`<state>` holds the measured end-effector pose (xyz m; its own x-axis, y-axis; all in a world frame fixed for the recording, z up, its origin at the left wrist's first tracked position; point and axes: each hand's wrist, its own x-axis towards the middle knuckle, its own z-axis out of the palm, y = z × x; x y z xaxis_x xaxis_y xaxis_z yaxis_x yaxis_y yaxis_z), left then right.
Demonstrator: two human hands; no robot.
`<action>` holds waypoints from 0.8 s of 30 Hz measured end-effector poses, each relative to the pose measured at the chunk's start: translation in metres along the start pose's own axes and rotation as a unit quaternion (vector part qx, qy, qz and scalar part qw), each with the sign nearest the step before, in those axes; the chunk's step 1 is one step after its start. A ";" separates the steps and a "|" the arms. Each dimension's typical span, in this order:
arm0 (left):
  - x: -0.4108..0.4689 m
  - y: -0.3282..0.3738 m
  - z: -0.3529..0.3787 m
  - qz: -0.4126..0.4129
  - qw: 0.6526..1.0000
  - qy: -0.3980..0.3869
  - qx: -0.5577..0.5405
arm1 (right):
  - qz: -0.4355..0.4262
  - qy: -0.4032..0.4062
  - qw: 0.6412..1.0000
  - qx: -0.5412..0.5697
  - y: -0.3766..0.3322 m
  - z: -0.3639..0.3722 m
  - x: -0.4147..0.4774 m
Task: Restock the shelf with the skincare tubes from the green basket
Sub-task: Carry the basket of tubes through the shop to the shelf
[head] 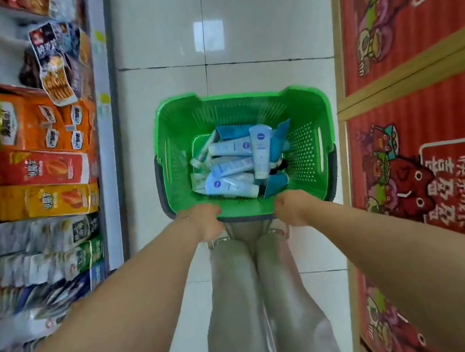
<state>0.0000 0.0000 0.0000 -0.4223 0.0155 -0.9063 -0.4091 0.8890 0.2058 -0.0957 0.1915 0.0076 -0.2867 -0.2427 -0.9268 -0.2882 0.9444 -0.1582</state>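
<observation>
Head view: fingers [214, 210] of the left hand [207, 224] and of the right hand [291, 207] curl over the near rim of the green basket [175, 130], grasping it. Inside lies a jumbled heap of blue and white skincare tubes [232, 163]. A snack shelf [40, 163] stands left, red panels [408, 62] right, and the tiled floor [231, 23] lies below.

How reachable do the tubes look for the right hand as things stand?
Probably yes, once it lets go: the right hand grips the near rim of the basket, and the tubes lie uncovered inside, just beyond it.
</observation>
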 end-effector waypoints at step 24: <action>-0.039 0.024 -0.065 -0.007 0.994 0.092 0.063 | -0.059 0.126 0.990 0.009 -0.003 -0.052 -0.052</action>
<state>-0.0460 -0.0092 0.0647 -0.5626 -0.0713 -0.8237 -0.3172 0.9387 0.1354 -0.1273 0.1894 0.0741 -0.4722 -0.3973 -0.7868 -0.3172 0.9094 -0.2689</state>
